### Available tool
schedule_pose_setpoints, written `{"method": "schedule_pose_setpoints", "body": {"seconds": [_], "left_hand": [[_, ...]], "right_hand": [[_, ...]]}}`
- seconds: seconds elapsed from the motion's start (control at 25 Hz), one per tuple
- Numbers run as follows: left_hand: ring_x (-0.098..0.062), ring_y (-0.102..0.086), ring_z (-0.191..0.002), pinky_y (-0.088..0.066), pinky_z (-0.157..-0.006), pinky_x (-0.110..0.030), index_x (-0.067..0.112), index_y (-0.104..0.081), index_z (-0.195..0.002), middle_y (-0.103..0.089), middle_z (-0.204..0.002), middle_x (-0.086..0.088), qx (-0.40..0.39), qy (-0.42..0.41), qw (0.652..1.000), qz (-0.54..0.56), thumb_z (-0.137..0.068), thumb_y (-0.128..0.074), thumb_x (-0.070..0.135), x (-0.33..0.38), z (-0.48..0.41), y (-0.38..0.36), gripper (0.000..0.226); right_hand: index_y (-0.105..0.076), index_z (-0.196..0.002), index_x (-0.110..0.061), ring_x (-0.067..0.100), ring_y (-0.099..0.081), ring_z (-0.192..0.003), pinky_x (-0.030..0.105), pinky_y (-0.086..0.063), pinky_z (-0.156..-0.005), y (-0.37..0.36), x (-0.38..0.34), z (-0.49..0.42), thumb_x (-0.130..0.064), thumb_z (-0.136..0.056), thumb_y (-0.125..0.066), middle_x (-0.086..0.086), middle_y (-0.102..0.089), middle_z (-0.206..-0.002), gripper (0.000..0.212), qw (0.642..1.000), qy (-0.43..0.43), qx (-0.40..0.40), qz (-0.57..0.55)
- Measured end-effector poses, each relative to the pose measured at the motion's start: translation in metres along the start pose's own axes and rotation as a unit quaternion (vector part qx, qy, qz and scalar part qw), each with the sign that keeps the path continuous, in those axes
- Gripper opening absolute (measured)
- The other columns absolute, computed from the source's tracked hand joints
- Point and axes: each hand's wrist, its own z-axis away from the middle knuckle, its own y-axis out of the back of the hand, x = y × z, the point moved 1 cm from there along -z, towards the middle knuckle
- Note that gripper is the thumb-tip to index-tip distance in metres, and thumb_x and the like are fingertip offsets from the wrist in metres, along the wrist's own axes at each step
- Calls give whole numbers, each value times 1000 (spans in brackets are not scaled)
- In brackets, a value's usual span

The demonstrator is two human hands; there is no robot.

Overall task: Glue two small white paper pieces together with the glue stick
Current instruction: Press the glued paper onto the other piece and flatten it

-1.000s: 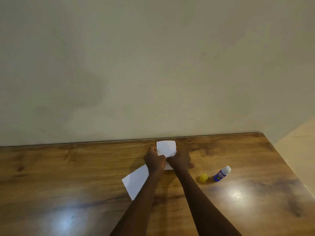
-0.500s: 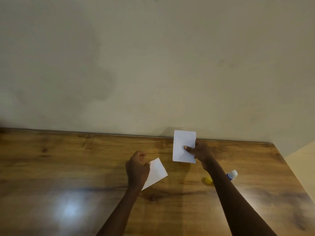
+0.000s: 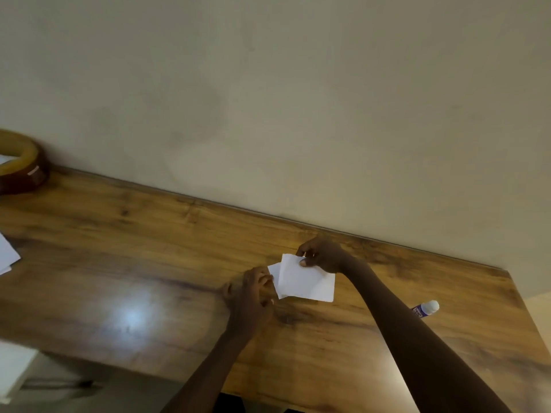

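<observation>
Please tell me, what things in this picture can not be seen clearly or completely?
- Glue stick, head view: the right forearm covers its body; label too small to read.
- Smaller paper piece: mostly behind the larger paper piece, which the right hand pinches.
- Left hand: its fingertips blur at the paper edge.
- Tape roll and loose sheets: cut by the left edge.

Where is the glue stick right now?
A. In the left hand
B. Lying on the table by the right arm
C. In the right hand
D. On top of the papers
B: the glue stick lies on the wooden table beside the right forearm, while both hands hold only the white papers.
</observation>
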Motion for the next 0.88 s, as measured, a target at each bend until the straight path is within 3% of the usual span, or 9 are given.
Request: {"method": "schedule_pose_setpoints", "body": {"seconds": [0.16, 0.28, 0.6, 0.88], "left_hand": [[-3, -48, -113, -5, -101, -26, 22, -42, -117, -64, -118, 0, 13, -29, 996, 82, -70, -69, 15, -14, 1, 1, 55], [-9, -53, -113, -8, -103, -34, 21, -44, -111, -63, -116, 3, 34, -72, 996, 31, -69, -66, 20, -17, 3, -3, 47], [-20, -53, -115, -4, -107, -34, 18, -40, -120, -62, -120, -3, 55, -66, 996, -19, -73, -63, 38, -18, 1, -8, 56], [-21, -51, -117, -4, -107, -33, 18, -39, -122, -62, -120, -3, 59, -72, 996, -15, -71, -67, 37, -17, 2, -6, 61]], "right_hand": [[-63, -105, -14, 25, -46, -115, 42, -28, -97, -14, 4, -15, -13, -89, -49, 8, -58, -123, 22, 999, -29, 24, -2], [-63, -103, -17, 24, -44, -117, 42, -21, -97, -19, 3, -24, -13, -90, -46, 5, -59, -123, 22, 999, -21, 42, 4], [-59, -96, -15, 25, -49, -106, 44, -22, -92, -32, -11, -34, -14, -90, -45, 5, -63, -110, 16, 996, 24, 40, 70], [-58, -95, -11, 27, -50, -105, 43, -27, -92, -32, -11, -26, -10, -87, -50, 9, -63, -109, 11, 997, 2, 71, 27]]}}
